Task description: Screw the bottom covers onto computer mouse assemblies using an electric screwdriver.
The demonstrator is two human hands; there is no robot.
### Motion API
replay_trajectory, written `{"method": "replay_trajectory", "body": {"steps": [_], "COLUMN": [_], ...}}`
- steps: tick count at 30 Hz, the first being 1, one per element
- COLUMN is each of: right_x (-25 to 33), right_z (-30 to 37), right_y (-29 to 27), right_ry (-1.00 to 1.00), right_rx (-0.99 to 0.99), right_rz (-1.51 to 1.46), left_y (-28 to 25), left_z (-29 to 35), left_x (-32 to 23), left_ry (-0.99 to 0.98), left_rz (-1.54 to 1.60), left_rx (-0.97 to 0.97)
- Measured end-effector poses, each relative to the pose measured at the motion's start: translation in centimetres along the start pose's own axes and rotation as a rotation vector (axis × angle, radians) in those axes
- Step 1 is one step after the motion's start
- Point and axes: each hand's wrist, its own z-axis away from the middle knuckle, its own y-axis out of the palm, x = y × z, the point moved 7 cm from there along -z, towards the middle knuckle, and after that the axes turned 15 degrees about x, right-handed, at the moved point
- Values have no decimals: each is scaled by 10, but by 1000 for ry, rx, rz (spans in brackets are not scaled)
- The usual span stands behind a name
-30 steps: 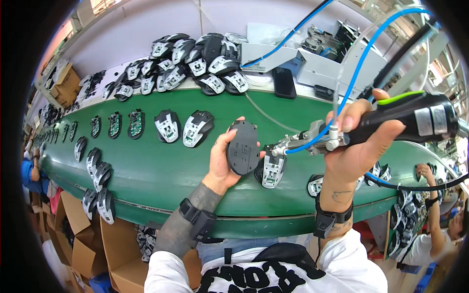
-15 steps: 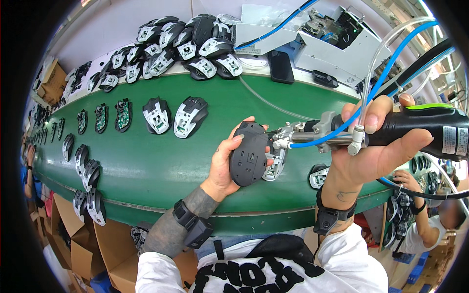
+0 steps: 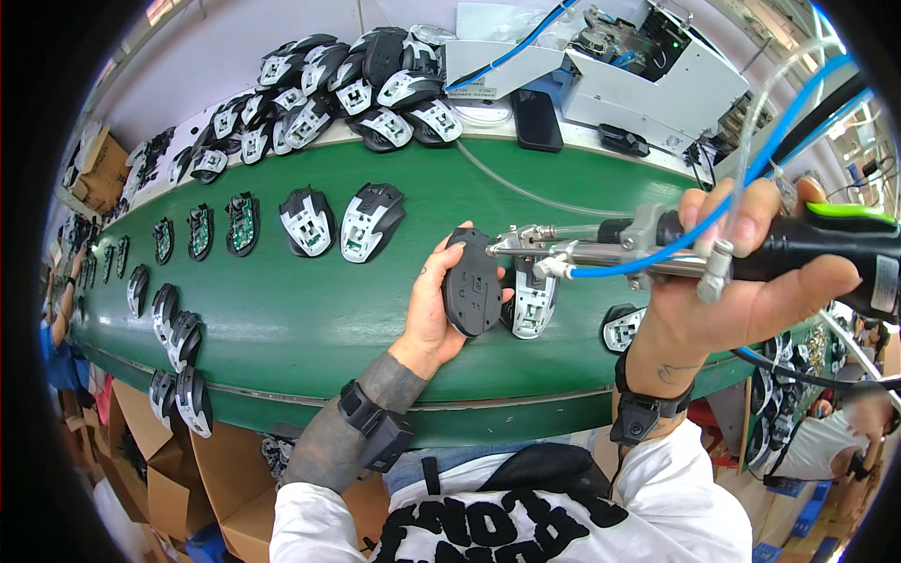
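Black oval plastic mouse (image 3: 472, 286) raised in your left hand (image 3: 428, 319)

Its underside faces you, pinched between thumb and fingers. Your right hand (image 3: 706, 324) curls its fingers around a black cylindrical power screwdriver (image 3: 798, 251), metal tip at the mouse's upper right edge. A silver-and-black mouse shell (image 3: 535, 308) lies just beyond on the glossy green belt (image 3: 347, 324).

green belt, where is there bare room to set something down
The widest bare patch is between the front-left mice and the left hand, in front of two mouse shells. A smaller strip lies between the phone and the clear tube. Crowded: around the driver in the right hand, and along the back under piled mice.
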Motion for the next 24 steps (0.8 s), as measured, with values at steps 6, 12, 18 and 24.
{"method": "replay_trajectory", "body": {"steps": [6,12,18,24], "right_x": [-19,-19,-17,1], "right_z": [3,3,0,3], "right_y": [12,11,13,16], "right_ry": [43,84,72,11], "right_rx": [24,4,51,61], "right_rz": [-142,-106,-134,-136], "left_y": [18,28,33,-9], "left_z": [6,4,7,5], "left_x": [3,7,4,-24], "left_ry": [-47,-86,-98,78], "left_rz": [64,158,196,-142], "left_rx": [153,231,275,-121]}}
